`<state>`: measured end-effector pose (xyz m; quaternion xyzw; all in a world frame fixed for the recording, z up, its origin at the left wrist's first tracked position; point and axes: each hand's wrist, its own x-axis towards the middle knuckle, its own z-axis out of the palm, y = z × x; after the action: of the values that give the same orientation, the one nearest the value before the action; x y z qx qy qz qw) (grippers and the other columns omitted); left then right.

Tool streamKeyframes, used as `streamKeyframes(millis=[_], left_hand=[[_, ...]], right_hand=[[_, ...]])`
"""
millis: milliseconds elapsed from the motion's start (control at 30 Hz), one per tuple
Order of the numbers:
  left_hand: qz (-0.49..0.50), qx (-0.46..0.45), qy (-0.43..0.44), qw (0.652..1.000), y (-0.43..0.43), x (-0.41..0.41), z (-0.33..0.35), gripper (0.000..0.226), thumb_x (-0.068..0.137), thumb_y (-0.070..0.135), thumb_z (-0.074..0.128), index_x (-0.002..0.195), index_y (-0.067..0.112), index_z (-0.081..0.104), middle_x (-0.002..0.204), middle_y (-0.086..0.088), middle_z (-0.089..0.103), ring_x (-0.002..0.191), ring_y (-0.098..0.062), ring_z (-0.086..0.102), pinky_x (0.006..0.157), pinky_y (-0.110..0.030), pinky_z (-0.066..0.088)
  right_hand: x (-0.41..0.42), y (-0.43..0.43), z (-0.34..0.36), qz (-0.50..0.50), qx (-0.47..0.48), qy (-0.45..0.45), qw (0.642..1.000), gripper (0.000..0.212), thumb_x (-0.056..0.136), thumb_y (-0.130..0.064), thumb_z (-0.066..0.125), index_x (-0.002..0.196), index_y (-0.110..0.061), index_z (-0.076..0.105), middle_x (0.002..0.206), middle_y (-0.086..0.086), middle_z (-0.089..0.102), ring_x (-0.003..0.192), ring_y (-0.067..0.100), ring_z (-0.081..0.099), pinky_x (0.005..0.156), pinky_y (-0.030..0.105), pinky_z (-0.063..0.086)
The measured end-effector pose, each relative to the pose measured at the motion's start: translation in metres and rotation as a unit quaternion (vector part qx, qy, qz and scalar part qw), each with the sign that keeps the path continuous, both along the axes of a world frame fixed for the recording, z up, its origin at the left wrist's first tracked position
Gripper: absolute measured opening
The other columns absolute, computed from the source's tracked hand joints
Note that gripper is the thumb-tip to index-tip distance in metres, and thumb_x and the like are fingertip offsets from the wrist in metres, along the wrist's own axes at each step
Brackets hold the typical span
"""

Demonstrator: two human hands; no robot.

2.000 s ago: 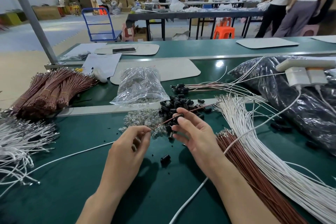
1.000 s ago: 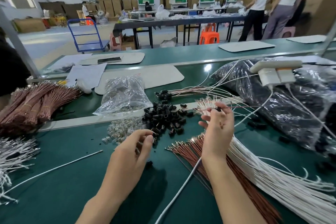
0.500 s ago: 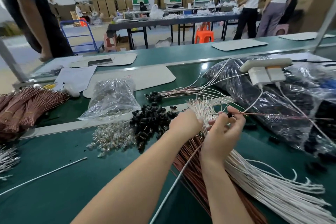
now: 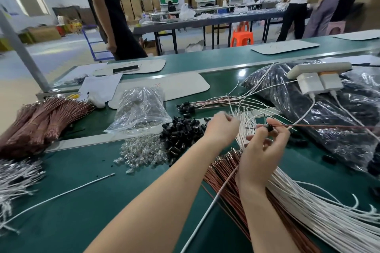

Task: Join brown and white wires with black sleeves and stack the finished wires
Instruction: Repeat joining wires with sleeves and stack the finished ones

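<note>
My right hand (image 4: 265, 148) pinches a black sleeve (image 4: 269, 128) threaded on a brown wire (image 4: 329, 126) that runs off to the right. My left hand (image 4: 222, 127) curls its fingers over the tips of the white wire bundle (image 4: 308, 201); its fingertips are hidden behind the knuckles. The brown wire bundle (image 4: 222, 168) lies under my right wrist. A pile of loose black sleeves (image 4: 183, 131) sits just left of my left hand. Joined wires with black sleeves (image 4: 205, 104) lie stacked behind it.
Clear small parts (image 4: 141, 152) and a plastic bag (image 4: 141, 107) of them lie left of the sleeves. A big dark bag (image 4: 329, 129) carrying a power strip (image 4: 316, 70) fills the right. Tied brown bundles (image 4: 47, 117) and white wires (image 4: 14, 178) are far left. A person in black (image 4: 111, 16) stands behind the belt.
My left hand let go near the middle and reached right to the white wire tips. My right hand carried the sleeved brown wire rightward. A person in black walked into view.
</note>
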<state>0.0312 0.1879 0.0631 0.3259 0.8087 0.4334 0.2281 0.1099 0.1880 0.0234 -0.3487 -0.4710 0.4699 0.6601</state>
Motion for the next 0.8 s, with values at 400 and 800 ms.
streamKeyframes(millis=[400, 800], left_hand=[[0.236, 0.493, -0.113, 0.83, -0.145, -0.043, 0.044, 0.016, 0.108, 0.022, 0.045, 0.102, 0.012, 0.055, 0.075, 0.003, 0.074, 0.073, -0.015, 0.072, 0.07, -0.026, 0.06], [0.398, 0.337, -0.164, 0.837, -0.23, -0.07, -0.053, 0.018, 0.107, 0.02, 0.047, 0.099, 0.012, 0.061, 0.08, -0.005, 0.068, 0.054, -0.009, 0.061, 0.048, -0.021, 0.053]], right_hand=[[-0.014, -0.039, 0.004, 0.433, -0.092, 0.053, 0.895, 0.016, 0.086, -0.017, 0.06, 0.096, -0.022, 0.072, 0.086, 0.008, 0.071, 0.084, 0.021, 0.068, 0.083, 0.029, 0.056], [-0.021, -0.049, -0.004, 0.528, -0.256, 0.153, 0.795, 0.024, 0.097, -0.005, 0.051, 0.103, -0.014, 0.072, 0.099, 0.017, 0.072, 0.101, 0.029, 0.07, 0.094, 0.037, 0.057]])
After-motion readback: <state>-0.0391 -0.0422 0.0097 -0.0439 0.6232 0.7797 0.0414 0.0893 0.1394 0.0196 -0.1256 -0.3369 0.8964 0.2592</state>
